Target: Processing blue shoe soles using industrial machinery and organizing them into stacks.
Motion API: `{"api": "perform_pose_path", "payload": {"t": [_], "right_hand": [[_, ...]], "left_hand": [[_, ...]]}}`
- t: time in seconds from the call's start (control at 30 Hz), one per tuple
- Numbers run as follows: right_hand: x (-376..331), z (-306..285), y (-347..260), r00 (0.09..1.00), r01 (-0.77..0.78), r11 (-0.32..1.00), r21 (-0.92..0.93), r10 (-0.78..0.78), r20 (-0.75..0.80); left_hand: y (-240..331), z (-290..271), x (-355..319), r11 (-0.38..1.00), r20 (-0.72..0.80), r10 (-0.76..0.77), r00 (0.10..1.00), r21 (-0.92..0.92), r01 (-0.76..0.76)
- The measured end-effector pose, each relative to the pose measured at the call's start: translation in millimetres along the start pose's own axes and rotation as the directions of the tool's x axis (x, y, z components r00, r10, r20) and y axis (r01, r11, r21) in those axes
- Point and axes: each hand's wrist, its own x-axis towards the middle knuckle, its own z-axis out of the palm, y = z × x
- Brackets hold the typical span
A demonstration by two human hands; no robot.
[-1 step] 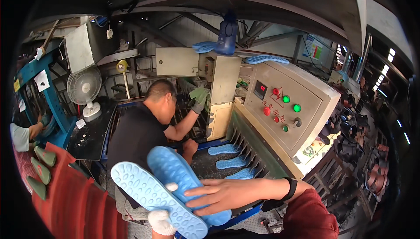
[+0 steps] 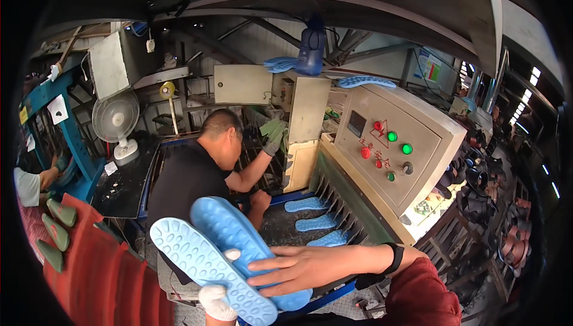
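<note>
Reaching in from the right, the bare right hand [image 2: 310, 268] lies flat, fingers spread, atop two blue shoe soles [image 2: 227, 254]. Beneath them, the white-gloved left hand [image 2: 218, 302] grips their lower edge.

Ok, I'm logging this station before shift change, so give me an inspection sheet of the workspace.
Surface: dark tray with spikes along its right side, holding three blue soles.
Job's things: two blue studded soles stacked.
Clutter: green soles on red sheet.
Grip: right hand bare, flat on the stack; left hand in a white glove, beneath it.
Cables: nothing seen.
Surroundings: control box, white fan, co-worker in black.
</note>
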Motion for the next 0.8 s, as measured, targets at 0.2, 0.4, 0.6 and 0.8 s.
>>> {"api": "perform_pose_path", "payload": {"t": [0.2, 0.4, 0.6, 0.8], "right_hand": [[-1.0, -35.0, 102.1, 0.914, -0.228, 0.971, 0.077, 0.24, -0.326], [-25.3, -103.6, 433.1, -0.027, -0.063, 0.561, 0.825, 0.826, -0.564], [-27.8, -171.3, 571.8, -0.387, 0.393, 0.284, 0.875, 0.914, -0.122], [-42.8, -185.5, 624.4, -0.259, 0.65, 0.329, 0.686, 0.943, -0.207]], "left_hand": [[23.7, -4.7, 35.1, 0.978, -0.097, 0.189, 0.977, 0.111, -0.178], [46.0, -7.8, 61.9, 0.902, -0.119, 0.41, 0.904, 0.202, -0.382], [49.6, -29.9, 79.4, 0.838, -0.206, 0.531, 0.822, 0.271, -0.474], [49.2, -30.2, 75.7, 0.783, -0.239, 0.612, 0.754, 0.318, -0.535]]}}
